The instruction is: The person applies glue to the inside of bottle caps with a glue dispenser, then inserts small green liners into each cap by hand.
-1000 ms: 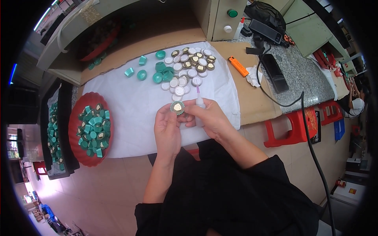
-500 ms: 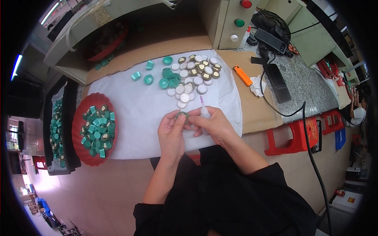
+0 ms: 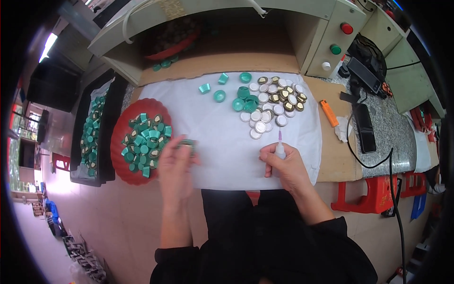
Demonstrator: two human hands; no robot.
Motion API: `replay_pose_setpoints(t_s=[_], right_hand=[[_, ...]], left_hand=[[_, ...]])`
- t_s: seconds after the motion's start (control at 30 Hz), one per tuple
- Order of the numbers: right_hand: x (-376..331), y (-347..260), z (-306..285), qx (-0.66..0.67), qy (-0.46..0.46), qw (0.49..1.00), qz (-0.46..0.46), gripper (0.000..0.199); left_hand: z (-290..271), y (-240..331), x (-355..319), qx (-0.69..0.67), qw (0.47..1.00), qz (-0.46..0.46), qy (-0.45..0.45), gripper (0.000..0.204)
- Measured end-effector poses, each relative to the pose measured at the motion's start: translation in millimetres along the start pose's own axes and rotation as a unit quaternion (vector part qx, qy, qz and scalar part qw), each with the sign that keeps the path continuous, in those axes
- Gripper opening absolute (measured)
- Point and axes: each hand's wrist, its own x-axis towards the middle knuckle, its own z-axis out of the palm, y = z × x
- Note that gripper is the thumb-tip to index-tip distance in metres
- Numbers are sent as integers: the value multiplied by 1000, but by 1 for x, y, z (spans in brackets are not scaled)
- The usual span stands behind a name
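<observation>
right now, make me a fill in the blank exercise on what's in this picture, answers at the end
The ____ hand holds the small bottle upright. Close to the left hand is a scalloped bowl coloured ____. The black tray stands to the ____ of the bowl. The button between the red button and the white button is ____.

Missing words: right; red; left; green.

Counting 2 hands, L hand (image 3: 176, 164) + R hand (image 3: 282, 164); 1 blurred grn pc (image 3: 188, 143); 1 wht btl (image 3: 280, 151); 4 loose grn cups (image 3: 219, 96), approx. 4 bunched (image 3: 243, 92); 20+ overlapping wht/gold caps (image 3: 256, 116); 2 red dishes (image 3: 117, 158); 1 blk tray (image 3: 109, 142); 1 orange lighter (image 3: 329, 113); 3 panel btns (image 3: 336, 49): 1 red, 1 grn, 1 wht.
</observation>
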Motion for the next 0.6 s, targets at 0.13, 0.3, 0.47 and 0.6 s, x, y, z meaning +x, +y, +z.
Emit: replay_pose_setpoints(t_s=[0.13,0.3,0.47,0.6], right_hand=[[0,5,16,-18,-36,999,4,21],[0,7,15,-35,-56,998,-1,22],[0,11,3,-29,-21,999,-4,19],[1,11,-1,-18,-34,999,-13,15]], left_hand=[[31,-31,-19,-58,985,-148,-59,28],[38,-46,-22,26,990,-106,-89,32],[27,-38,-14,74,994,-60,-42,27],[-34,3,13,239,944,163,157,22]])
